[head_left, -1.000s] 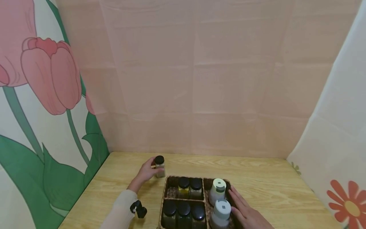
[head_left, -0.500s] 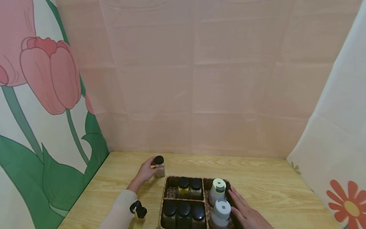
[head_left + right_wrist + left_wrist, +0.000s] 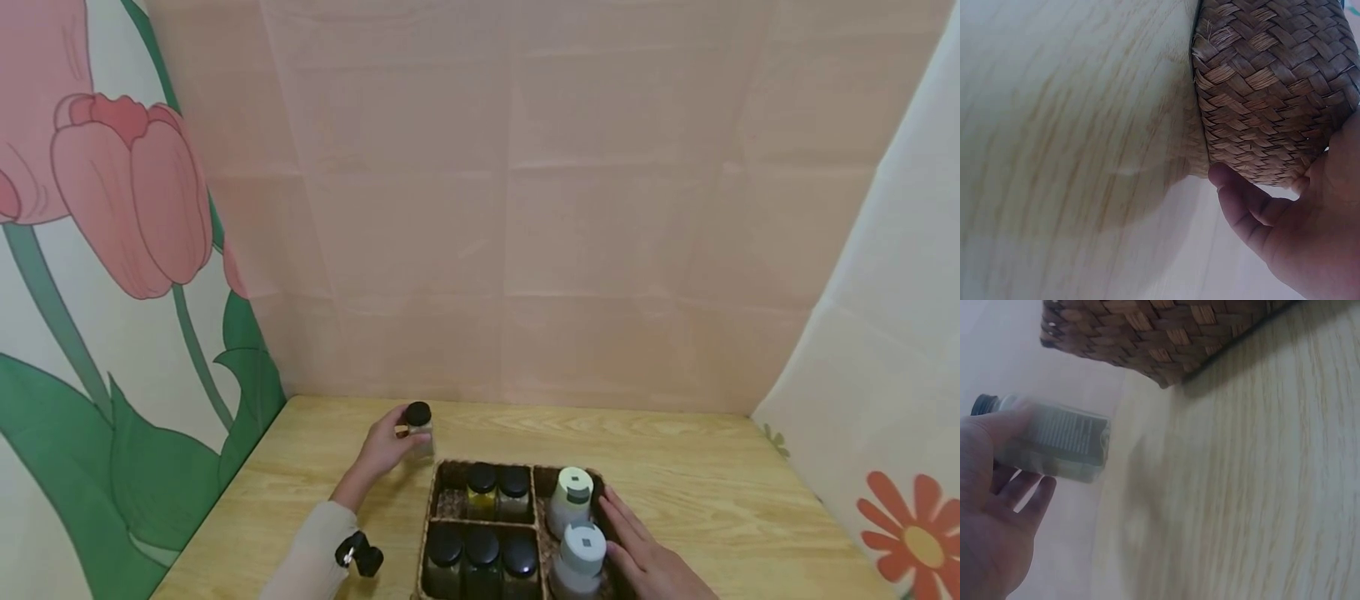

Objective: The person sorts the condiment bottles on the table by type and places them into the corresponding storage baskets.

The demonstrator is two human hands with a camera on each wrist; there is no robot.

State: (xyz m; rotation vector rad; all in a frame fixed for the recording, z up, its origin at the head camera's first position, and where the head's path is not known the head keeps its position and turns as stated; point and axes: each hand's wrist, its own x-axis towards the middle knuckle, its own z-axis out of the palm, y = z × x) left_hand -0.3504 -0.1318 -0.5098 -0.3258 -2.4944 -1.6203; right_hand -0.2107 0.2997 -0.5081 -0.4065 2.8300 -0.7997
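Note:
My left hand (image 3: 384, 443) pinches a clear spice jar (image 3: 422, 437) with a black lid between thumb and fingers, beyond the basket's far left corner. In the left wrist view the jar (image 3: 1063, 439) shows a printed label, and its base is off the table. The woven basket (image 3: 430, 500) has compartments. Two black-lidded jars stand in its far left compartment, several more in the near left one. On the right side stand two bottles with pale caps, the nearer one (image 3: 583, 554) greyish. My right hand (image 3: 647, 552) rests against the basket's right wall (image 3: 1266, 94), fingers extended along it.
The wood-grain table (image 3: 712, 483) reaches back to a plain pinkish cloth backdrop (image 3: 510, 250). A tulip-printed cloth (image 3: 135, 200) hangs at the left, and a white cloth with an orange flower (image 3: 918, 533) at the right. A black device (image 3: 360, 553) is strapped to the left wrist.
The jar has risen slightly with my left hand after staying nearly still in the two earlier frames. My right hand and the basket have not visibly moved.

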